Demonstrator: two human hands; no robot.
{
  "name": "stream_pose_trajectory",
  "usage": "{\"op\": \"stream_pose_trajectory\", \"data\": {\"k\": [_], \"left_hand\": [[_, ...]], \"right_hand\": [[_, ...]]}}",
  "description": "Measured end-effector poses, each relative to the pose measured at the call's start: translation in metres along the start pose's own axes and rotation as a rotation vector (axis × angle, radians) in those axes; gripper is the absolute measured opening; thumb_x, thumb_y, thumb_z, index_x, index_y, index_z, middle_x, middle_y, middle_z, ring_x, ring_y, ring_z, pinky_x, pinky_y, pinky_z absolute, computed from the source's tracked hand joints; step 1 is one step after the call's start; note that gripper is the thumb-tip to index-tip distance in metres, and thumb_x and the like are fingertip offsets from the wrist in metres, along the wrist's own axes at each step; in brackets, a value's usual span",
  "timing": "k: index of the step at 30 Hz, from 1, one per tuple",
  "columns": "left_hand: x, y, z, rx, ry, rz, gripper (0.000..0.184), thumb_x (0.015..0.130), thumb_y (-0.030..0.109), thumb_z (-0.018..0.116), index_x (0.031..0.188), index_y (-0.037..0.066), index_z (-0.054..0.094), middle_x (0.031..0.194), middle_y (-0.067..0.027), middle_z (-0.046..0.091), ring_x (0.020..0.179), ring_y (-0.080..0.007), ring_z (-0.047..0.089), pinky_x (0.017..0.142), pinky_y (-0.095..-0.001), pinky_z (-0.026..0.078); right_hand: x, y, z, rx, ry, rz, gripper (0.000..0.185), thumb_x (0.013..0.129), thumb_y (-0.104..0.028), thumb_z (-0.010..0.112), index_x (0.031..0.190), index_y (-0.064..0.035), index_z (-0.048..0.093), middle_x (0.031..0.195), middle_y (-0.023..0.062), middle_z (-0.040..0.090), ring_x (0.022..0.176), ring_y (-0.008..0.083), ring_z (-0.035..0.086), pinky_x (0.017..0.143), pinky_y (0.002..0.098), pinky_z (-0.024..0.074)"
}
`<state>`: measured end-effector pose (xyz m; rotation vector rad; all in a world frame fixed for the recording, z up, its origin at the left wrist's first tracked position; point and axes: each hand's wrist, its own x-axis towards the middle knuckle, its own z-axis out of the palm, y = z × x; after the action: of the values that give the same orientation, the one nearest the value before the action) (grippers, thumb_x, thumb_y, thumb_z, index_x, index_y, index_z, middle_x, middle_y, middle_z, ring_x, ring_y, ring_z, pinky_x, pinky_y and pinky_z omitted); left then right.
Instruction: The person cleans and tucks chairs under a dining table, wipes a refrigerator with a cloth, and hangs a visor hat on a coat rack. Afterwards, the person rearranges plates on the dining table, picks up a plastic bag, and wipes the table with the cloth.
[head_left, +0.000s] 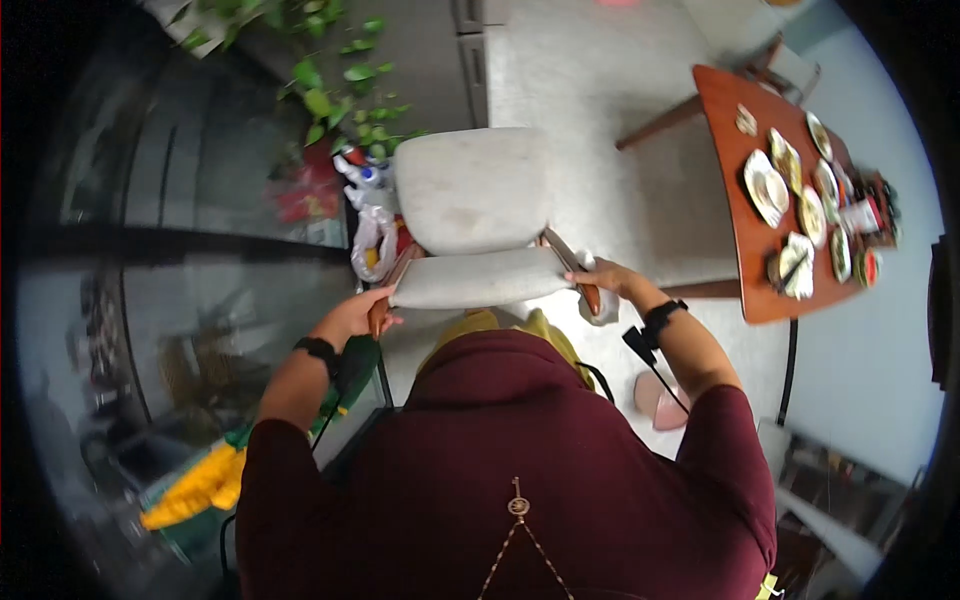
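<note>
A chair with light grey padding and brown wooden side posts stands right in front of me, its backrest nearest my body and its stained seat beyond. My left hand is closed around the left end of the backrest, by the wooden post. At the other end, my right hand grips the right side of the backrest, fingers on the padding edge and post. Parts of both hands' fingers are hidden behind the frame. Each wrist wears a black strap.
To the right is a wooden table with several plates of food. Plastic bags and a leafy plant are left of the chair, beside glass panels. A pink object lies on the floor at right; yellow cloth is lower left.
</note>
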<state>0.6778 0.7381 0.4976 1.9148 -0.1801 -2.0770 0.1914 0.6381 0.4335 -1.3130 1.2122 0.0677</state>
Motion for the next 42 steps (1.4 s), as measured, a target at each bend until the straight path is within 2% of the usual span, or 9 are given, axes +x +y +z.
{"op": "stream_pose_trajectory", "data": {"k": [4, 6, 15, 16, 20, 28, 33, 38, 42], "left_hand": [[0.03, 0.02, -0.004, 0.047, 0.021, -0.103, 0.047, 0.08, 0.041, 0.065, 0.106, 0.007, 0.046, 0.078, -0.0155, 0.053, 0.052, -0.0165, 0.05, 0.045, -0.0285, 0.046], [0.039, 0.023, -0.005, 0.058, 0.009, -0.096, 0.043, 0.077, 0.041, 0.068, 0.096, 0.009, 0.048, 0.071, -0.0092, 0.05, 0.052, -0.0179, 0.048, 0.045, -0.0305, 0.043], [0.029, 0.032, 0.014, 0.075, 0.153, -0.12, 0.039, 0.076, 0.038, 0.069, 0.092, 0.01, 0.047, 0.066, -0.0025, 0.044, 0.052, -0.0149, 0.044, 0.047, -0.0292, 0.039], [0.029, 0.035, 0.018, 0.079, 0.154, -0.124, 0.039, 0.076, 0.038, 0.069, 0.092, 0.01, 0.047, 0.066, -0.0025, 0.044, 0.052, -0.0149, 0.044, 0.047, -0.0292, 0.039], [0.022, 0.051, 0.039, 0.074, 0.103, -0.108, 0.036, 0.077, 0.034, 0.068, 0.09, 0.011, 0.043, 0.064, -0.002, 0.044, 0.051, -0.0135, 0.043, 0.047, -0.0284, 0.039], [0.034, 0.097, 0.072, 0.183, 0.11, -0.103, 0.033, 0.077, 0.032, 0.067, 0.083, 0.013, 0.041, 0.061, -0.0014, 0.043, 0.047, -0.0122, 0.044, 0.043, -0.0269, 0.039], [0.033, 0.133, 0.101, 0.342, 0.058, -0.094, 0.028, 0.077, 0.029, 0.065, 0.079, 0.012, 0.043, 0.057, -0.0007, 0.045, 0.045, -0.0113, 0.045, 0.043, -0.0256, 0.038], [0.069, 0.215, 0.145, 0.464, 0.047, -0.104, 0.026, 0.078, 0.028, 0.064, 0.074, 0.01, 0.046, 0.051, -0.0026, 0.044, 0.04, -0.015, 0.045, 0.037, -0.0293, 0.041], [0.068, 0.221, 0.205, 0.608, -0.009, -0.074, 0.025, 0.077, 0.027, 0.064, 0.078, 0.009, 0.047, 0.052, -0.0036, 0.044, 0.04, -0.0173, 0.045, 0.037, -0.0302, 0.04]], "right_hand": [[0.049, 0.035, -0.005, 0.263, -0.047, 0.122, 0.072, 0.061, -0.046, 0.076, 0.104, 0.0081, 0.057, 0.093, 0.0247, 0.061, 0.078, 0.0332, 0.063, 0.067, 0.0413, 0.0532], [0.055, 0.041, -0.003, 0.532, -0.169, 0.22, 0.05, 0.071, -0.034, 0.071, 0.104, -0.0003, 0.054, 0.09, 0.0141, 0.059, 0.076, 0.0237, 0.06, 0.065, 0.0364, 0.052], [0.043, 0.042, 0.002, 0.78, -0.095, 0.188, 0.039, 0.069, -0.022, 0.067, 0.096, 0.004, 0.057, 0.082, 0.0133, 0.06, 0.068, 0.0215, 0.059, 0.06, 0.0341, 0.0511], [0.034, 0.033, 0.001, 0.783, -0.002, 0.182, 0.032, 0.064, -0.026, 0.069, 0.079, 0.0008, 0.06, 0.071, 0.0139, 0.06, 0.055, 0.0241, 0.057, 0.054, 0.036, 0.0496], [0.024, 0.037, -0.01, 0.647, 0.138, 0.14, 0.032, 0.065, -0.032, 0.067, 0.064, -0.0011, 0.061, 0.051, 0.0093, 0.054, 0.05, 0.0219, 0.054, 0.051, 0.0348, 0.0449], [-0.019, 0.052, -0.003, 0.803, 0.247, 0.153, 0.033, 0.067, -0.033, 0.068, 0.063, -0.0004, 0.062, 0.052, 0.0089, 0.055, 0.047, 0.0191, 0.054, 0.049, 0.0305, 0.0447], [-0.042, 0.076, 0.018, 0.784, 0.357, 0.173, 0.041, 0.068, -0.034, 0.067, 0.08, 0.0055, 0.063, 0.064, 0.0102, 0.058, 0.052, 0.0204, 0.055, 0.047, 0.0334, 0.046], [-0.034, 0.091, -0.001, 0.919, 0.36, 0.111, 0.034, 0.078, -0.033, 0.06, 0.06, -0.0049, 0.059, 0.047, 0.0054, 0.05, 0.039, 0.0153, 0.045, 0.039, 0.0308, 0.0367], [-0.081, 0.127, 0.008, 0.96, 0.505, 0.124, 0.031, 0.077, -0.033, 0.062, 0.064, -0.0043, 0.061, 0.051, 0.0046, 0.052, 0.041, 0.0148, 0.046, 0.041, 0.0299, 0.0374]]}}
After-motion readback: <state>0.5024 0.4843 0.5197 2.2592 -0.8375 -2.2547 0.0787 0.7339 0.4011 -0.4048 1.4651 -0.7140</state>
